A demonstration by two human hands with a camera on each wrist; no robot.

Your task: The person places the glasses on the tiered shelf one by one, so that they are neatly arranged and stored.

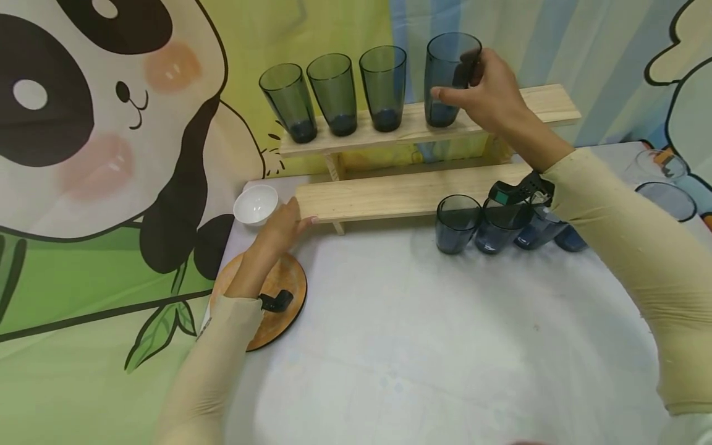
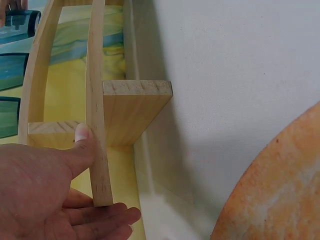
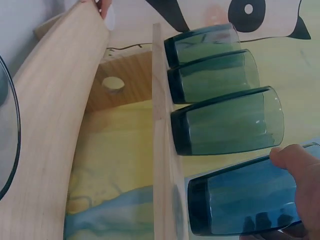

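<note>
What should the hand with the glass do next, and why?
Probably the right hand should gently settle its glass flat on the top shelf: the base is right by the board, though I can't tell whether it touches, and three other glasses already stand there in a row.

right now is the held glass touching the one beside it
Apart: the head view shows backdrop between the held glass and the neighbouring glass.
</note>
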